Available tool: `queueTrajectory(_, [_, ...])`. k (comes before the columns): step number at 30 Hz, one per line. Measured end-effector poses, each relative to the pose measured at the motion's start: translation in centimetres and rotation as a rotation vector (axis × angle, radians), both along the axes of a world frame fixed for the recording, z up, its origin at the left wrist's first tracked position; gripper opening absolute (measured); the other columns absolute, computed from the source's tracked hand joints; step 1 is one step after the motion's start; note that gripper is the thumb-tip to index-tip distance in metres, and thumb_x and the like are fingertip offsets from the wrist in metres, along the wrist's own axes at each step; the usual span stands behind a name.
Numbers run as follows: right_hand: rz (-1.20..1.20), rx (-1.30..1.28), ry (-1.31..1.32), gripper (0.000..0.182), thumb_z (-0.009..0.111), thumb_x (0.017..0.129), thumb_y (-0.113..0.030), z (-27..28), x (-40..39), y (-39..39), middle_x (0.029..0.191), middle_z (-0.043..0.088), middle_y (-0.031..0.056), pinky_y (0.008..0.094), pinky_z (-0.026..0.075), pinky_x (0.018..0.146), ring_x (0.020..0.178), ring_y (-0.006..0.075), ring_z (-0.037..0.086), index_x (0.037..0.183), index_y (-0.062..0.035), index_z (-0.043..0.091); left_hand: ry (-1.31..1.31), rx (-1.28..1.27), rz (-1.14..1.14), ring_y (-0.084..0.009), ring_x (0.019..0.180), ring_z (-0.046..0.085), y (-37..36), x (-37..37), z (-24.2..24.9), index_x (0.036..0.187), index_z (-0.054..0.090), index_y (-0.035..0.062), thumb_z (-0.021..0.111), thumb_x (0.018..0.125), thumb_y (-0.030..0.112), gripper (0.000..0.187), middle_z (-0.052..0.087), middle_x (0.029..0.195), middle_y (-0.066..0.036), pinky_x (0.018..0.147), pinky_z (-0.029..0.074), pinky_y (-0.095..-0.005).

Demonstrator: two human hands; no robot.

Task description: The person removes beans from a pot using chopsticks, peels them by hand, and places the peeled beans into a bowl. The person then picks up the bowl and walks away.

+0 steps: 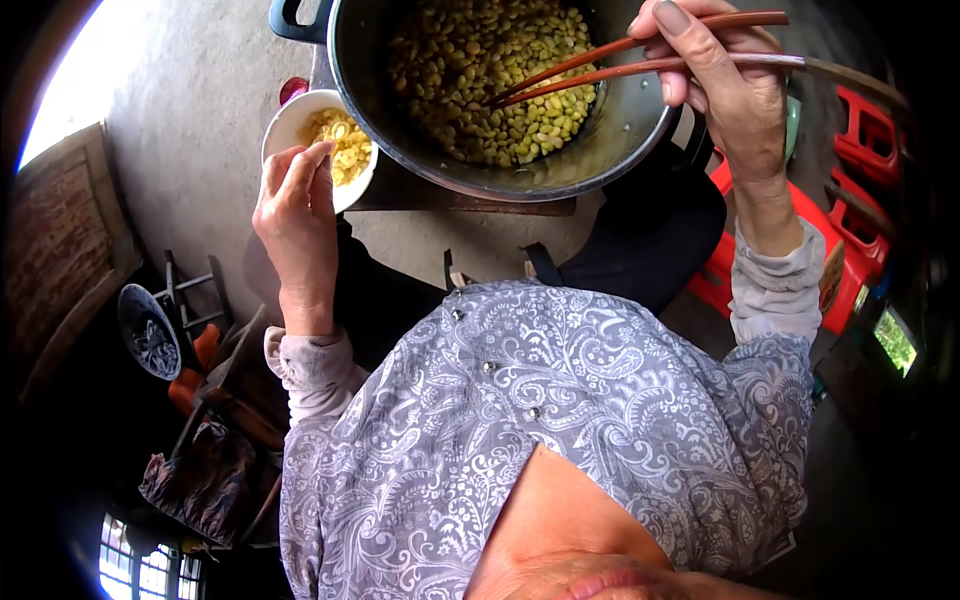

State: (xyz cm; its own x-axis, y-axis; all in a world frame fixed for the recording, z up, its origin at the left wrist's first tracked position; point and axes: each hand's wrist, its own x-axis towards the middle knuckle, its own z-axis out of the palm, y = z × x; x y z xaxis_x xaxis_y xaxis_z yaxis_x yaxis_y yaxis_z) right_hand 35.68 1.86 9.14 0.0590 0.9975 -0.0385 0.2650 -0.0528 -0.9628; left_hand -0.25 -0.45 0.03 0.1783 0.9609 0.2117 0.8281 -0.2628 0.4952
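Observation:
A large metal pot [635, 130] holds many greenish-yellow beans [490, 80] in dark liquid. My right hand [735, 95] grips a pair of reddish-brown chopsticks [620, 76], whose tips reach down among the beans. To the left of the pot stands a white bowl [280, 130] with pale yellow pieces [348, 150] inside. Over the bowl's near edge, my left hand [298, 215] has thumb and fingers pinched together. Whatever lies between those fingertips, if anything, is too small to make out.
The pot rests on a low wooden bench [480, 204] in front of my knees. Red plastic stools [865, 135] stand at the right. At the left are a dark basin [150, 332] and wooden furniture. A small red object [293, 90] lies beyond the bowl.

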Motion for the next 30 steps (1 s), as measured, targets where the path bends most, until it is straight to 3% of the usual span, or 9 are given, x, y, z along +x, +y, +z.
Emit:
queueTrajectory(5, [-0.006,-0.044,0.103,0.02,0.062,0.103,-0.015,0.0,0.3,-0.3,0.073,0.068,0.0038,0.0179,0.043,0.046,0.051,0.006,0.058,0.092,-0.0004,0.071,-0.045,-0.09,0.028,-0.0171,0.083,0.072,-0.2,0.6,0.9,0.108,0.076,0.0081,0.073,0.093,0.003,0.016,0.072,0.093,-0.007,0.072,0.058,-0.0307])
queueTrajectory(12, [0.304,-0.052,0.088,0.012,0.065,0.1,-0.008,-0.6,-0.7,0.1,0.075,0.069,0.0034,0.0201,0.048,0.051,0.057,0.0068,0.061,0.094,0.0,0.071,-0.062,-0.009,0.019,-0.0127,0.075,0.067,0.0,0.9,0.6,0.109,0.076,0.0089,0.073,0.093,0.004,0.016,0.071,0.088,-0.005,0.063,0.051,-0.0268])
queueTrajectory(17, [0.094,-0.038,0.04,0.014,0.066,0.1,-0.01,0.1,-0.4,0.0,0.076,0.07,0.0045,0.02,0.048,0.05,0.056,0.0075,0.062,0.093,0.0008,0.072,-0.01,0.059,0.056,-0.0115,0.069,0.061,0.2,0.4,0.4,0.108,0.076,0.01,0.073,0.095,0.006,0.014,0.069,0.085,-0.004,0.061,0.049,-0.0257])
queueTrajectory(23, [0.086,-0.083,0.097,0.017,0.066,0.1,-0.012,0.6,-0.1,0.3,0.073,0.07,0.006,0.0198,0.046,0.046,0.051,0.0084,0.06,0.092,0.0009,0.072,-0.043,0.061,0.072,-0.011,0.068,0.06,0.1,0.6,0.6,0.108,0.077,0.0106,0.073,0.096,0.01,0.012,0.068,0.084,-0.004,0.061,0.049,-0.0252])
queueTrajectory(26, [0.114,-0.078,0.094,0.016,0.066,0.1,-0.012,0.7,-0.6,0.2,0.077,0.071,0.0063,0.0199,0.046,0.046,0.052,0.0082,0.06,0.093,0.0009,0.072,-0.01,-0.001,0.092,-0.0186,0.083,0.073,0.0,0.6,1.1,0.109,0.076,0.0091,0.073,0.091,0.0,0.02,0.074,0.096,-0.007,0.074,0.059,-0.0304])
queueTrajectory(30, [0.256,-0.065,0.177,0.014,0.067,0.1,-0.011,0.0,0.0,0.7,0.081,0.071,0.0062,0.02,0.047,0.047,0.053,0.0078,0.061,0.095,0.0013,0.073,-0.034,0.009,0.074,-0.0182,0.085,0.074,0.1,0.6,0.7,0.109,0.075,0.0087,0.073,0.091,0.0,0.021,0.074,0.097,-0.007,0.076,0.06,-0.0303])
